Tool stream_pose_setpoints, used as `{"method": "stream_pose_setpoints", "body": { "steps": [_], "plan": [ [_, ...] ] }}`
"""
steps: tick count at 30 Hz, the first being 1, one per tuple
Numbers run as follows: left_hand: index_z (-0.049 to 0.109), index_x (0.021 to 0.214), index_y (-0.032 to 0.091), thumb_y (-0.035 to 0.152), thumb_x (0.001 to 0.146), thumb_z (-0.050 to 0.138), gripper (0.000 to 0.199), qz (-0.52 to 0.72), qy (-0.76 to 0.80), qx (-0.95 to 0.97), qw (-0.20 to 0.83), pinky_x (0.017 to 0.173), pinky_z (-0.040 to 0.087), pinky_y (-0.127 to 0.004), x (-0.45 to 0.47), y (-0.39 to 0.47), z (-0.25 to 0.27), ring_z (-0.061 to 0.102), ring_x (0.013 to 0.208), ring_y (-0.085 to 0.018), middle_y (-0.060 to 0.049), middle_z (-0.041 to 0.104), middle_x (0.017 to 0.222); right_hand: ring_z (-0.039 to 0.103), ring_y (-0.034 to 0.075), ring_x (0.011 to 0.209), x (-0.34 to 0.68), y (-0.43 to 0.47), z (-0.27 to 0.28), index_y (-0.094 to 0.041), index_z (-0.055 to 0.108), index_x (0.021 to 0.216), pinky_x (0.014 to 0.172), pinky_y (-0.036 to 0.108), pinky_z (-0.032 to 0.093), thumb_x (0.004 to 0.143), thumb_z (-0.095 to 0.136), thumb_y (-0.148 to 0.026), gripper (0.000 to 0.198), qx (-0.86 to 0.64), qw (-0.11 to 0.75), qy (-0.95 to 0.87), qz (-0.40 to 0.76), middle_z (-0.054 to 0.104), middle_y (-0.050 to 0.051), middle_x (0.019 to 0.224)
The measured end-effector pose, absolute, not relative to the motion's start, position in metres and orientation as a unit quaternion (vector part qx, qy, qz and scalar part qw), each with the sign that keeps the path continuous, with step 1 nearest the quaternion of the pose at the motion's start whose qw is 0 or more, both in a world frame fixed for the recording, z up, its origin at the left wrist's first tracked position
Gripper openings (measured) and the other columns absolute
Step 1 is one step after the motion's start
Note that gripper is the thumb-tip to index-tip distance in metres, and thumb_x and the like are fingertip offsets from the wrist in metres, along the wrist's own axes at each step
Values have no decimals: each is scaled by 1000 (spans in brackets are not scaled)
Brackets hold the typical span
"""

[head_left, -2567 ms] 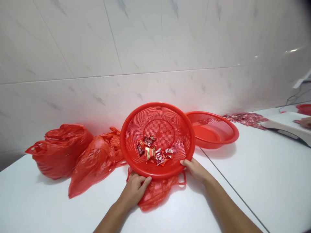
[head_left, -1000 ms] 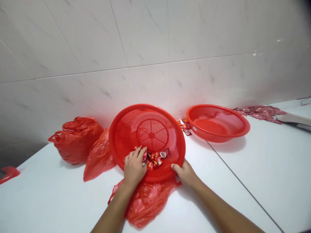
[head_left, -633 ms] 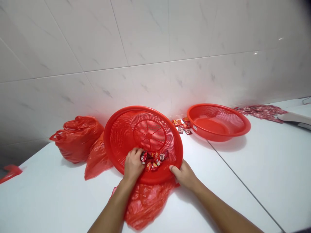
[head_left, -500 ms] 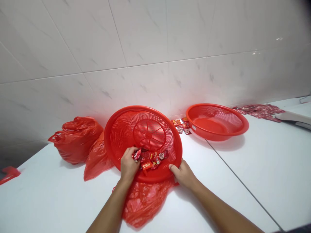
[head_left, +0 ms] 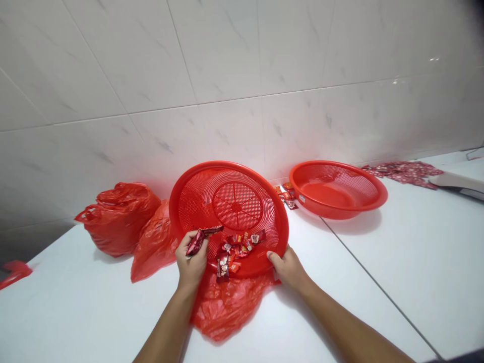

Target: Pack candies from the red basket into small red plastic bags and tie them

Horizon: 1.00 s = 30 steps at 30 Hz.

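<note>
Red plastic made up most of what lay on the white desk [head_left: 359, 307]: a perforated basket [head_left: 236, 207] was tipped up near the middle, its mouth facing the person, with a crumpled red bag [head_left: 225, 317] showing beneath its lower rim, towards the near edge. A loose cluster of wrapped packets [head_left: 240, 247] lay low inside the basket, and one dark packet [head_left: 223, 268] lapped over that rim. The step in hand looked like a lifting of packets from this cluster. The left hand [head_left: 192, 267] was at the basket's lower left, wrist rising from the desk's near edge, its grip closed around the held packets [head_left: 196, 243]; how many it had was hard to tell. The right hand [head_left: 289, 267] came in from the near right, forearm slanting, its grip narrow on the lower right rim, thumb in front and fingers mostly hidden. As I judged it, any next move called for a steady right hand, since a slackened tilt might spill the overhanging packet. Along the desk's far edge, two full bags [head_left: 119, 219] leaned together on the left, while on the right a second basket [head_left: 321, 206] sat between a few packets [head_left: 288, 194] and a heap of red packets [head_left: 404, 174].
</note>
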<state>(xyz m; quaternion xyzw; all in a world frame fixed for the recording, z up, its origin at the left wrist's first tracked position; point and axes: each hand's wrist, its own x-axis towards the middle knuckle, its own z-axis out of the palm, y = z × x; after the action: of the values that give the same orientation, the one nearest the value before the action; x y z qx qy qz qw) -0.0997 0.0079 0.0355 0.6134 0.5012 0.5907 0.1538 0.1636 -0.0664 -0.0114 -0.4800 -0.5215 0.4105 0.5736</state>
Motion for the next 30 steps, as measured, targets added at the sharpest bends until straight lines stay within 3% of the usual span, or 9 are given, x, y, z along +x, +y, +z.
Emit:
{"method": "stream_pose_setpoints", "body": {
  "steps": [3, 7, 9, 12, 19, 24, 30],
  "plan": [
    [64, 91, 21, 34, 85, 71, 15, 579, 483, 638, 155, 68, 49, -25, -99, -3, 34, 60, 70, -15, 1, 63, 80, 75, 29, 98, 172, -60, -18, -16, 72, 108, 87, 38, 60, 91, 58, -35, 29, -498, 600, -493, 386, 79, 11, 107],
    [71, 96, 24, 33, 85, 74, 14, 492, 408, 753, 155, 86, 55, -36, -84, -23, 24, 69, 96, -25, -7, 71, 106, 74, 30, 85, 191, -50, -28, -17, 73, 91, 75, 36, 60, 86, 62, -43, 28, -533, 624, -461, 338, 79, 10, 90],
    [72, 95, 25, 27, 87, 70, 9, 425, 385, 801, 170, 83, 55, -37, -74, -29, 18, 69, 95, -25, -8, 71, 105, 73, 29, 81, 198, -47, -29, -17, 73, 86, 69, 34, 59, 84, 63, -45, 30, -548, 625, -448, 330, 77, 10, 84],
    [73, 96, 24, 15, 83, 65, 18, 359, 380, 829, 196, 79, 56, -35, -62, -29, 10, 71, 91, -24, -7, 72, 102, 72, 29, 75, 201, -47, -27, -17, 72, 79, 63, 33, 57, 82, 63, -46, 31, -562, 623, -430, 332, 74, 9, 74],
    [72, 96, 24, 10, 74, 69, 26, 332, 388, 833, 214, 82, 59, -38, -67, -16, 3, 73, 94, -27, -7, 75, 103, 63, 24, 57, 197, -49, -21, -22, 63, 64, 54, 32, 50, 80, 60, -48, 31, -568, 626, -408, 344, 62, 4, 54],
    [73, 97, 23, 9, 74, 68, 27, 330, 388, 835, 209, 86, 58, -39, -70, -16, 4, 73, 99, -28, -8, 75, 107, 63, 24, 56, 199, -48, -21, -21, 64, 66, 52, 32, 50, 80, 62, -46, 29, -572, 627, -393, 353, 65, 5, 56],
    [69, 93, 23, 8, 75, 66, 24, 320, 388, 841, 200, 79, 56, -33, -67, -18, 9, 71, 91, -24, -5, 73, 99, 73, 29, 80, 200, -46, -22, -17, 72, 90, 69, 35, 59, 82, 67, -43, 28, -546, 668, -358, 358, 78, 11, 87]
  ]
}}
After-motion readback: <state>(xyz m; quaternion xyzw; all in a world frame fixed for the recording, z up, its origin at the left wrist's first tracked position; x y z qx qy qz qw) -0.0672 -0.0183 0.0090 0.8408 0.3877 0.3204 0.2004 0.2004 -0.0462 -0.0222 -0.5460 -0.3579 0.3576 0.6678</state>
